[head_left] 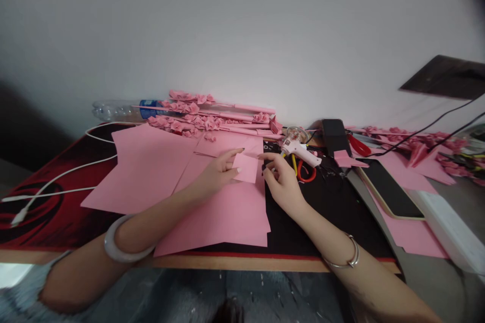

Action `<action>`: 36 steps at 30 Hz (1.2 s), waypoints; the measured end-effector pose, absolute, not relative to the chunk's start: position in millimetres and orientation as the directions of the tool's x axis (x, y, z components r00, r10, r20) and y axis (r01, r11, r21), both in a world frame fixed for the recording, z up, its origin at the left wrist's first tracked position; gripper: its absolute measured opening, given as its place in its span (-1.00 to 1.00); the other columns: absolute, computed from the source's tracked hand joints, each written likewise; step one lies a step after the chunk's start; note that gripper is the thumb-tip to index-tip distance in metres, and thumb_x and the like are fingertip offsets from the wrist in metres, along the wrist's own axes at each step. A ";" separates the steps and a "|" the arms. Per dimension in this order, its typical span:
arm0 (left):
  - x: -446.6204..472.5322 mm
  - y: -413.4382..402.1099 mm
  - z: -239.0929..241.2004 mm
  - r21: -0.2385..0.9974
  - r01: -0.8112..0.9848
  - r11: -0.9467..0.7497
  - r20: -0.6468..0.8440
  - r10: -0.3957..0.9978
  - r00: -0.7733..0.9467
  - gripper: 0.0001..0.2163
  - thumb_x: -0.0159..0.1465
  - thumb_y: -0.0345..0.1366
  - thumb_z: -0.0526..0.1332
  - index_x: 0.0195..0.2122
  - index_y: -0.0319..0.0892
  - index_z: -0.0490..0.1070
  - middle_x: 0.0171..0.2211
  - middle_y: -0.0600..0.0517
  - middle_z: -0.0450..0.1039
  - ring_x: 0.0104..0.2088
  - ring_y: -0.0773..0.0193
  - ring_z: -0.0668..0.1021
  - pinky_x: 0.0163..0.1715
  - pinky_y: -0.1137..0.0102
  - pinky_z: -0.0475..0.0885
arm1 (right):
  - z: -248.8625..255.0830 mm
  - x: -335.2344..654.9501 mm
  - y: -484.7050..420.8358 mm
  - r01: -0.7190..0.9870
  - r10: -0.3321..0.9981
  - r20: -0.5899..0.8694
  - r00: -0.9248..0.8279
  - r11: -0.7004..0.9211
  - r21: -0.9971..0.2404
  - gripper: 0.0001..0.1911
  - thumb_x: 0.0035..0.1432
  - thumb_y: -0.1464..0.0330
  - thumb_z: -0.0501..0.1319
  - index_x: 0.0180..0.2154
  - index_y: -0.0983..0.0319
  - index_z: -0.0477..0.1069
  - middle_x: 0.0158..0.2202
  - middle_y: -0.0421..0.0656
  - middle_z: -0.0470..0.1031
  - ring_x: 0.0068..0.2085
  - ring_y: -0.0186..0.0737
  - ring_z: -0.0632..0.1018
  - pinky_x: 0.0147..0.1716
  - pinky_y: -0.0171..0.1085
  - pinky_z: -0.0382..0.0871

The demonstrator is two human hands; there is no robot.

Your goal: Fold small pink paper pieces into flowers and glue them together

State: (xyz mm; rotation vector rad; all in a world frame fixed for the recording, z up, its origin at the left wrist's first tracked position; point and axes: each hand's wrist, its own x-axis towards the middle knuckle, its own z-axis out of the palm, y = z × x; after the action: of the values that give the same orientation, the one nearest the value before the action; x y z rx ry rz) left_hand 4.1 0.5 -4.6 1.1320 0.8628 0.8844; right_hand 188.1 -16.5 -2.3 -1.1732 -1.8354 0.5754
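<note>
Small pink square (247, 169): between the two grips, over the right part of the large pink sheets (231, 212). Resting on them or slightly lifted, cannot tell. Any crease lines too soft to read.
Left grip (219, 171): clamped on the square's left side, thumb on the near part, index toward the far corner. Probably the better anchor; pinch lightly, avoid denting what looks like thin stock.
Right grip (282, 179): curled at the square's right edge, index by the far right corner. Pinched or just touching, cannot tell. Best used for steering; lead with soft fingertips, nails off the surface.
Square's edges: likely the point to get right. Line up corner to corner first, press second, work from the middle outward. Avoid pulling sideways; risk of skew.
Large pink sheets: fine as backing, but same colour as the square, so easy to lose the edge against. Shift over the black mat (303, 227) for contrast if needed.
Glue gun (303, 152): lying just beyond the right grip, near red-handled scissors (307, 174). Hot or cold, cannot tell; treat as hot, swing wrist wide.
Paper flowers (204, 122): bundled along the wall, beyond the sheets. Mind forward reach; probably easy to crush.
Table (212, 262): near edge below both forearms. Brace there for steadier fingers.
</note>
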 end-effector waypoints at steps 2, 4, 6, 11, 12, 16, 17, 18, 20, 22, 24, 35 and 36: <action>4.2 1.0 -4.7 0.960 -0.204 0.193 -0.092 0.902 0.422 -0.51 0.15 -0.41 0.18 0.13 -0.21 0.16 -0.17 -0.07 0.45 -0.16 0.19 0.51 -0.09 0.20 0.41 | -2.6 187.6 -16.8 0.436 0.933 0.338 -0.125 0.358 -0.826 -0.66 0.13 0.45 0.06 -0.02 0.23 0.25 -0.11 -0.05 0.40 -0.39 -0.31 0.42 -0.56 -0.37 0.32; 4.1 0.7 -4.0 0.953 -0.242 0.183 -0.061 0.897 0.439 -0.56 0.16 -0.39 0.20 0.08 -0.22 0.21 -0.06 -0.13 0.41 -0.09 0.14 0.49 -0.05 0.19 0.39 | -3.0 186.7 -16.8 0.386 0.950 0.299 -0.085 0.308 -0.869 -0.59 0.11 0.39 0.12 0.03 0.23 0.20 -0.04 -0.03 0.37 -0.38 -0.32 0.42 -0.57 -0.39 0.32; 4.2 -0.1 -3.5 0.952 -0.255 0.172 -0.039 0.891 0.453 -0.59 0.17 -0.36 0.21 0.06 -0.22 0.24 -0.01 -0.15 0.39 -0.05 0.11 0.48 -0.03 0.17 0.38 | -3.3 185.4 -16.6 0.356 0.958 0.272 -0.090 0.286 -0.889 -0.55 0.09 0.37 0.15 0.04 0.25 0.22 -0.06 -0.03 0.39 -0.36 -0.32 0.42 -0.53 -0.39 0.33; 5.2 -2.1 -4.9 0.948 -0.239 0.211 -0.070 0.868 0.491 -0.65 0.18 -0.29 0.22 0.00 -0.18 0.29 -0.02 -0.13 0.41 -0.09 0.10 0.52 -0.06 0.13 0.40 | -5.0 183.5 -16.3 0.295 0.943 0.206 -0.262 0.282 -0.913 -0.74 0.18 0.31 0.08 -0.19 0.28 0.46 -0.36 -0.15 0.49 -0.37 -0.26 0.46 -0.37 -0.33 0.37; 5.2 -2.2 -5.7 0.947 -0.221 0.235 -0.096 0.860 0.501 -0.67 0.19 -0.28 0.22 -0.01 -0.17 0.30 -0.02 -0.13 0.41 -0.12 0.11 0.53 -0.08 0.14 0.42 | -5.3 183.6 -16.3 0.286 0.942 0.219 -0.256 0.290 -0.913 -0.73 0.20 0.31 0.07 -0.22 0.29 0.48 -0.39 -0.17 0.49 -0.36 -0.25 0.47 -0.34 -0.31 0.37; 4.1 -2.8 -9.6 0.933 -0.123 0.340 -0.217 0.799 0.561 -0.72 0.20 -0.23 0.20 -0.08 -0.20 0.36 -0.14 -0.14 0.50 -0.21 0.12 0.58 -0.15 0.16 0.45 | -6.9 185.3 -16.5 0.312 0.941 0.277 -0.195 0.327 -0.892 -0.71 0.20 0.36 0.05 -0.18 0.29 0.50 -0.37 -0.18 0.52 -0.33 -0.22 0.50 -0.30 -0.29 0.38; 3.7 -3.3 -10.1 0.928 -0.111 0.355 -0.232 0.787 0.572 -0.73 0.20 -0.23 0.21 -0.10 -0.22 0.38 -0.18 -0.14 0.52 -0.22 0.11 0.58 -0.15 0.16 0.44 | -7.4 185.8 -16.6 0.334 0.940 0.291 -0.181 0.337 -0.880 -0.70 0.20 0.37 0.05 -0.14 0.28 0.49 -0.34 -0.17 0.53 -0.32 -0.21 0.51 -0.30 -0.29 0.39; 3.5 -3.9 -10.2 0.926 -0.111 0.362 -0.234 0.778 0.582 -0.74 0.20 -0.23 0.21 -0.12 -0.24 0.40 -0.19 -0.14 0.53 -0.20 0.10 0.58 -0.14 0.17 0.43 | -8.0 186.4 -16.8 0.364 0.938 0.303 -0.168 0.345 -0.865 -0.69 0.20 0.38 0.04 -0.11 0.27 0.48 -0.32 -0.17 0.54 -0.31 -0.21 0.52 -0.30 -0.28 0.40; 3.3 -5.5 -8.6 0.924 -0.133 0.358 -0.215 0.776 0.593 -0.73 0.21 -0.25 0.20 -0.09 -0.22 0.40 -0.14 -0.12 0.52 -0.14 0.08 0.56 -0.09 0.18 0.40 | -8.9 187.3 -17.4 0.433 0.929 0.339 -0.151 0.370 -0.822 -0.66 0.18 0.42 0.04 -0.03 0.24 0.44 -0.27 -0.16 0.56 -0.29 -0.19 0.54 -0.28 -0.26 0.43; 3.3 -6.4 -5.6 0.923 -0.161 0.350 -0.189 0.775 0.603 -0.71 0.22 -0.27 0.19 -0.03 -0.19 0.38 -0.06 -0.11 0.47 -0.07 0.07 0.52 -0.05 0.19 0.38 | -8.9 187.9 -18.1 0.500 0.905 0.392 -0.165 0.420 -0.757 -0.62 0.17 0.45 0.04 0.01 0.22 0.40 -0.21 -0.15 0.57 -0.25 -0.19 0.56 -0.24 -0.24 0.44; 3.6 -6.1 -3.1 0.916 -0.178 0.359 -0.185 0.774 0.606 -0.69 0.21 -0.29 0.20 -0.02 -0.19 0.36 -0.01 -0.13 0.43 -0.05 0.07 0.50 -0.03 0.18 0.36 | -7.9 188.2 -18.6 0.541 0.868 0.449 -0.214 0.488 -0.685 -0.59 0.15 0.48 0.05 0.03 0.20 0.38 -0.15 -0.13 0.55 -0.21 -0.20 0.57 -0.18 -0.24 0.45; 2.3 -5.0 -1.8 0.901 -0.214 0.378 -0.171 0.760 0.627 -0.68 0.15 -0.29 0.25 -0.05 -0.18 0.40 -0.05 -0.12 0.46 -0.01 0.05 0.48 0.03 0.14 0.30 | -4.1 191.3 -17.2 0.561 0.677 0.564 -0.473 0.725 -0.399 -0.49 0.16 0.59 -0.06 0.13 0.22 0.24 0.11 -0.13 0.33 0.12 -0.24 0.36 0.12 -0.20 0.27; 2.2 -4.9 -1.5 0.902 -0.210 0.378 -0.173 0.761 0.625 -0.67 0.15 -0.28 0.26 -0.05 -0.19 0.40 -0.05 -0.13 0.46 -0.01 0.05 0.48 0.03 0.13 0.29 | -3.0 190.8 -17.9 0.567 0.671 0.555 -0.492 0.731 -0.381 -0.48 0.17 0.59 -0.07 0.15 0.22 0.21 0.13 -0.13 0.31 0.14 -0.24 0.33 0.13 -0.19 0.25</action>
State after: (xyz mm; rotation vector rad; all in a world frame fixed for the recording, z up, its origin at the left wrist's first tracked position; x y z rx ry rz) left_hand 2.2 -4.9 -1.5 0.9995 0.6466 0.6784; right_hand 190.8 -17.9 -3.0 -0.9295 -2.2256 0.1904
